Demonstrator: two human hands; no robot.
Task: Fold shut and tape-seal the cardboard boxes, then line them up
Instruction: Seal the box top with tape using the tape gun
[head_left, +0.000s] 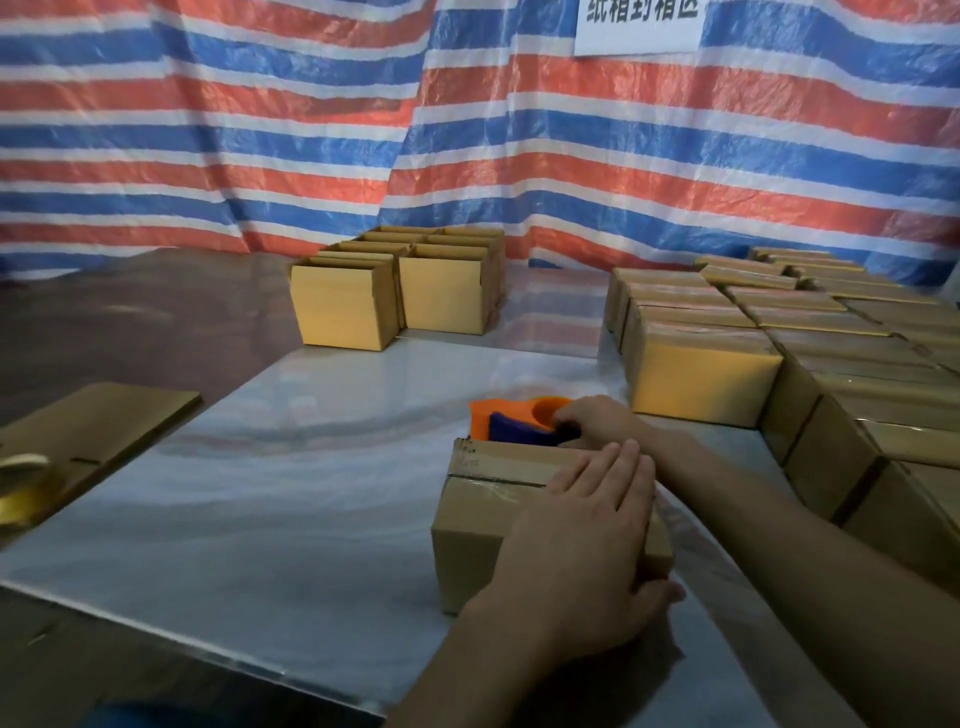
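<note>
A small closed cardboard box (483, 499) stands on the shiny table (291, 467) in front of me, with clear tape running along its top seam. My left hand (582, 551) lies flat on the box top, fingers straight, thumb down over the near right edge. Behind the box's far edge my right hand (602, 421) grips an orange and blue tape dispenser (511, 421), which sits against the far side of the box.
Several open-topped boxes (343, 312) stand grouped at the back centre. Rows of closed boxes (701, 374) fill the right side. Flattened cardboard (93, 421) and a tape roll (21, 488) lie at the left. A striped tarp (260, 130) hangs behind.
</note>
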